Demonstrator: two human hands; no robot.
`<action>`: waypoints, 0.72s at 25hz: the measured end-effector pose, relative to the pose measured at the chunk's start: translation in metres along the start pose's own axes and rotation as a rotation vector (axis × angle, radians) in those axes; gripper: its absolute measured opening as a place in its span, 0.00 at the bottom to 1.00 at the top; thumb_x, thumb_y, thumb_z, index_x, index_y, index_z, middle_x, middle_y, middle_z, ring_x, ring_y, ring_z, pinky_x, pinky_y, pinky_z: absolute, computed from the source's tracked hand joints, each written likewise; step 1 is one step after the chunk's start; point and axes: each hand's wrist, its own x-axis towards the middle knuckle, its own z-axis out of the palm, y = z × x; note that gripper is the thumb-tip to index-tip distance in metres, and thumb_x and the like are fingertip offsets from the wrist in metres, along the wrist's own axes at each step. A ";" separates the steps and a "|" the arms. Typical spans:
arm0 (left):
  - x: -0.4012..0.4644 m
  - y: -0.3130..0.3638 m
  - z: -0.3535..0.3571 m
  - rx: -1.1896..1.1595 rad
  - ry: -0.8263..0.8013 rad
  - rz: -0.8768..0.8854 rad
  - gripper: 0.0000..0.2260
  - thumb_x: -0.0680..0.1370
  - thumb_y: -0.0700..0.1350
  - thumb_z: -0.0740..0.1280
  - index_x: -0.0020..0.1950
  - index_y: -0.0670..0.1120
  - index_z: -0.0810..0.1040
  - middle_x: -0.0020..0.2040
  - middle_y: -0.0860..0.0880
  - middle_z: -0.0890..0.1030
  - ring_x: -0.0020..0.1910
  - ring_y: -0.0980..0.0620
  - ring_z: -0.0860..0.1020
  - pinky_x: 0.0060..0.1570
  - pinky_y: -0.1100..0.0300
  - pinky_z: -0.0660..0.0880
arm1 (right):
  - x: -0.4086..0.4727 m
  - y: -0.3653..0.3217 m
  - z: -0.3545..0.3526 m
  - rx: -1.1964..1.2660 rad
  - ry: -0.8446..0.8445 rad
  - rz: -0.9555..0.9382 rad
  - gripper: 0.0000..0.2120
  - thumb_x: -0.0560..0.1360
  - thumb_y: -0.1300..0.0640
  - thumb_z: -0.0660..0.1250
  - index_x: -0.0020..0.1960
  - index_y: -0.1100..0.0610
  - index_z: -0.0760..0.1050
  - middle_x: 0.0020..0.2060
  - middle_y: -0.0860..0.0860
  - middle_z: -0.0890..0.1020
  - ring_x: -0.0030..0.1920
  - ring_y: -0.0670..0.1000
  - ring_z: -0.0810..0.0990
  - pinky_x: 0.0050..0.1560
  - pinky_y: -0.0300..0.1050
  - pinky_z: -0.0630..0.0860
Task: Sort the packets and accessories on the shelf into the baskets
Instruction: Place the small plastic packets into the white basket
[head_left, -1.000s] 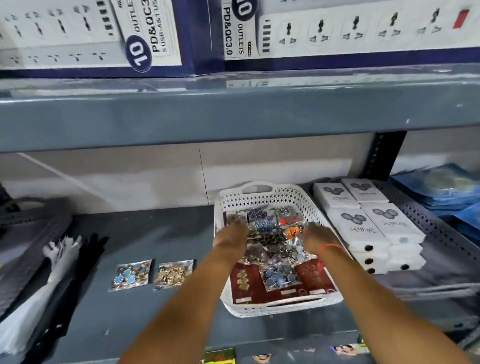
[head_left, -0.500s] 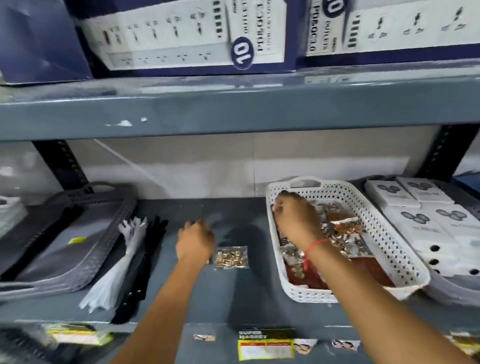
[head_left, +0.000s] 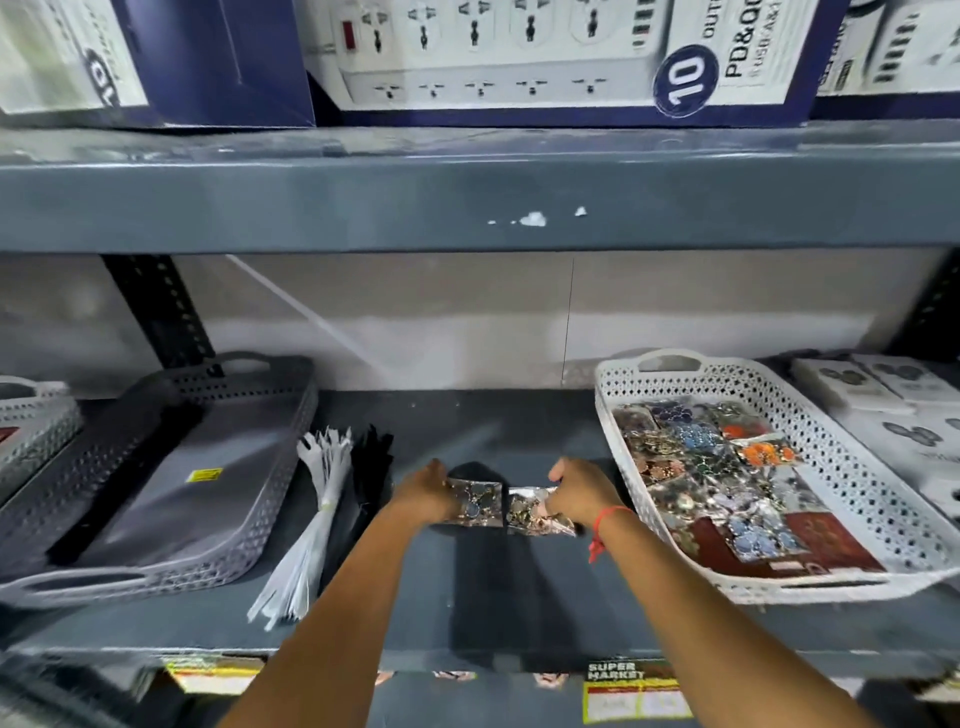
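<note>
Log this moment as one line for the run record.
left hand: on clear packet | right hand: on second packet | both over shelf, not yet in white basket | grey basket: nearly bare

- Location type: retail shop or its stockroom, with goods kept on grey metal shelving (head_left: 467, 208) that has perforated uprights (head_left: 161, 312).
- Upper shelf: boxed 10-outlet power strips (head_left: 545, 57), stocked in multiples.
- Lower shelf: white perforated basket (head_left: 852, 483) filled with small bagged ornaments; stacked white retail boxes (head_left: 883, 395) beside it.
- Shelf edge below: label printed "SUPER MARKET" (head_left: 634, 691).
</note>
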 end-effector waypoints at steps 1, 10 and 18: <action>0.000 0.001 0.000 -0.037 0.012 0.005 0.18 0.75 0.40 0.65 0.63 0.38 0.71 0.61 0.37 0.77 0.60 0.42 0.76 0.59 0.51 0.74 | 0.000 0.001 0.000 0.064 0.021 0.014 0.14 0.70 0.65 0.68 0.56 0.65 0.77 0.58 0.61 0.81 0.59 0.58 0.79 0.58 0.45 0.75; -0.003 0.040 -0.022 -0.951 -0.122 -0.021 0.21 0.77 0.30 0.62 0.69 0.41 0.67 0.26 0.47 0.75 0.13 0.60 0.71 0.15 0.74 0.62 | -0.018 -0.007 -0.082 0.692 0.047 -0.023 0.21 0.67 0.78 0.64 0.55 0.62 0.76 0.37 0.53 0.75 0.33 0.46 0.77 0.27 0.33 0.70; -0.042 0.162 0.035 -0.720 -0.410 0.201 0.18 0.76 0.28 0.60 0.58 0.48 0.69 0.34 0.47 0.75 0.18 0.61 0.75 0.20 0.71 0.69 | -0.037 0.118 -0.200 0.740 -0.039 0.143 0.17 0.72 0.76 0.62 0.57 0.60 0.73 0.44 0.59 0.79 0.27 0.41 0.81 0.26 0.35 0.77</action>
